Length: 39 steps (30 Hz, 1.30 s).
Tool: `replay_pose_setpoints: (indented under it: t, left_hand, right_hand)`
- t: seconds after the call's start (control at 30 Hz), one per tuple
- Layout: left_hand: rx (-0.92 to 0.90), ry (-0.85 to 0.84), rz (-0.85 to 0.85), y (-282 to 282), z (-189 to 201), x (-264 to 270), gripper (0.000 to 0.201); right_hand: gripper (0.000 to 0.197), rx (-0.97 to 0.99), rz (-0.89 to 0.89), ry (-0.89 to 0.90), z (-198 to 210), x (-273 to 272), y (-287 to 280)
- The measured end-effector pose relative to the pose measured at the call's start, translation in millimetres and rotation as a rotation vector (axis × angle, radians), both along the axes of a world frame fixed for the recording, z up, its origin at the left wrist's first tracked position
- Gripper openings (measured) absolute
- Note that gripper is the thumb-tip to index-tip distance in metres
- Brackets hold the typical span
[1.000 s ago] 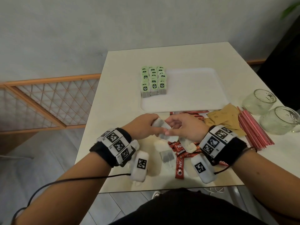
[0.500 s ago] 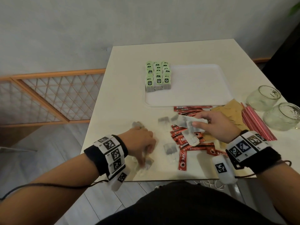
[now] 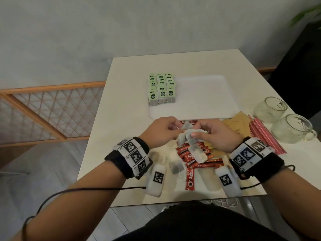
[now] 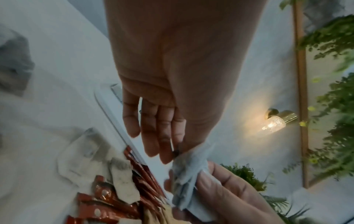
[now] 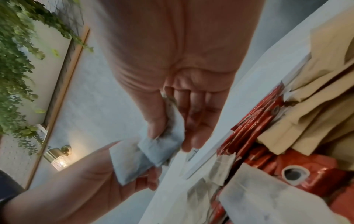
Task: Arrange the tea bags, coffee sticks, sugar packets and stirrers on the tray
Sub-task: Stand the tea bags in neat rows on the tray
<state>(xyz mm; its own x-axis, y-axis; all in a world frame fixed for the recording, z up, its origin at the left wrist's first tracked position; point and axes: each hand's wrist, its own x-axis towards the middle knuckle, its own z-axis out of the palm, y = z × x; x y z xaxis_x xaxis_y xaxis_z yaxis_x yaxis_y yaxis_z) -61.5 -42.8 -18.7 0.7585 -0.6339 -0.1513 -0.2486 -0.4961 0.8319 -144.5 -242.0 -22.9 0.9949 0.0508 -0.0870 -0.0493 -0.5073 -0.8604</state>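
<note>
My hands meet just in front of the white tray (image 3: 205, 98). My left hand (image 3: 175, 128) pinches a white tea bag (image 4: 189, 174) between thumb and fingers. My right hand (image 3: 199, 131) grips a small bunch of tea bags (image 3: 188, 136), seen between thumb and fingers in the right wrist view (image 5: 164, 144). Rows of green-tagged tea bags (image 3: 161, 89) stand on the tray's left side. Red coffee sticks (image 3: 196, 159) lie under my hands, with a loose tea bag (image 3: 176, 166) beside them. Brown sugar packets (image 3: 234, 122) and red stirrers (image 3: 265, 136) lie to the right.
Two glass mugs (image 3: 270, 108) (image 3: 293, 129) stand at the table's right edge, beyond the stirrers. The cream table (image 3: 121, 119) ends close to my body. A wooden lattice rail (image 3: 52, 110) runs along the left, below table level.
My left hand rose from the table's near edge with a tea bag and joined my right hand, which moved left; both now hold tea bags together.
</note>
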Motion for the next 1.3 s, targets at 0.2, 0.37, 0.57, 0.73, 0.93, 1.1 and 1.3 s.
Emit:
replay_pose_setpoints:
  t: [0.2,0.37,0.57,0.73,0.93,1.1,1.3]
  left_hand:
    - [0.533,-0.318,-0.082,5.0,-26.2,19.6,0.047]
    - [0.598,-0.308,-0.134,4.3,-34.2,28.2,0.027]
    - [0.100,-0.116,0.157,12.2,-21.1,35.3,0.020]
    - [-0.287,0.244,0.287,-9.7,-8.7,19.9,0.029]
    - [-0.422,0.685,0.319,-24.1,-2.4,10.7,0.006]
    - [-0.317,0.725,0.062,-20.2,5.3,13.6,0.028]
    - [-0.287,0.636,0.101,-17.3,-5.4,19.5,0.029]
  right_hand:
    - [0.009,-0.195,-0.043,-0.022,-9.2,6.2,-8.3]
    - [0.026,-0.269,-0.042,0.016,-3.6,7.3,-12.1]
    - [0.019,-0.127,-0.002,0.076,15.5,9.8,-15.0]
    - [0.012,0.117,0.088,0.060,29.9,26.0,-10.6]
    - [0.013,0.015,-0.023,-0.028,29.1,45.3,-17.6]
    - [0.012,0.058,0.012,0.022,29.6,52.1,-16.4]
    - [0.010,0.009,-0.117,0.020,24.5,57.8,-17.7]
